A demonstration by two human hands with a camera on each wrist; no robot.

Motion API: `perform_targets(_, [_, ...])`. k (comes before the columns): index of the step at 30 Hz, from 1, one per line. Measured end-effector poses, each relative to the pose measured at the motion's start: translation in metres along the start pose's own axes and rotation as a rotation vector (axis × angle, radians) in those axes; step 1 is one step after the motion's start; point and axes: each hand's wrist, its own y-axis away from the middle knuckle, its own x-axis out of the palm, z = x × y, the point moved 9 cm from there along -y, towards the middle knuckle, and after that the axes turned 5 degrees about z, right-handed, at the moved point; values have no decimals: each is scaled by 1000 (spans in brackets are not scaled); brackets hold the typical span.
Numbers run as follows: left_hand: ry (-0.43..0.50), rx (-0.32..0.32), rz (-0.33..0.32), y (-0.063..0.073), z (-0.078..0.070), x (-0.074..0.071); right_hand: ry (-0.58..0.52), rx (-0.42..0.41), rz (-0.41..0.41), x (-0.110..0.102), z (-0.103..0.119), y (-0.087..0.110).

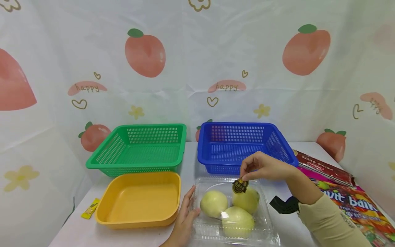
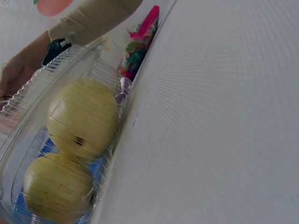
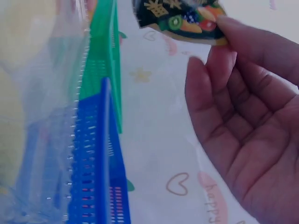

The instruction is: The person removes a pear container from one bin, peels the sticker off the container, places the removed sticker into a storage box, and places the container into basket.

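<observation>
Three pale yellow-green pears [image 1: 238, 219] sit inside a clear plastic clamshell box [image 1: 265, 219] with its lid down. Along the box's left side lies my left hand [image 1: 183, 219], fingers straight against the wall and thumb at the rim. Above the lid, my right hand [image 1: 262, 166] pinches a small black-and-gold sticker [image 1: 240, 185] between thumb and index finger. Printed fruit shows on that sticker [image 3: 187, 21] in the right wrist view. The left wrist view shows two pears [image 2: 84, 119] through the ribbed plastic wall.
Behind the box stands a blue basket [image 1: 205, 164], with a green basket [image 1: 135, 168] to its left. A yellow tray [image 1: 139, 224] is left of my left hand, beside a small yellow packet [image 1: 90, 208]. Colourful fruit bags [image 1: 355, 206] and a dark red package [image 1: 324, 166] lie at right.
</observation>
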Motion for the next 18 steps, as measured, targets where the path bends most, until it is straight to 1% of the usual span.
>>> perform_targets(2, [0, -2, -2, 0, 0, 0, -18, 53, 21, 2, -5, -1])
perform_targets(4, [-2, -10, -9, 0, -1, -2, -43, 106, 61, 8, -12, -3])
perform_targets(7, [-34, -21, -30, 0, -3, -4, -60, 152, 102, 15, -20, -4])
perform_targets(11, [-91, -37, -30, 2, -7, -6, -73, 173, 122, 18, -25, -5])
perform_targets(15, [-144, -59, 17, 5, -10, -4, -87, 175, 134, 19, -26, -5])
perform_targets(17, [-165, -54, 39, 8, -14, -3, -98, 170, 139, 19, -26, -6])
perform_targets(18, [-160, -42, 53, 9, -17, -3, -102, 165, 142, 19, -25, -6])
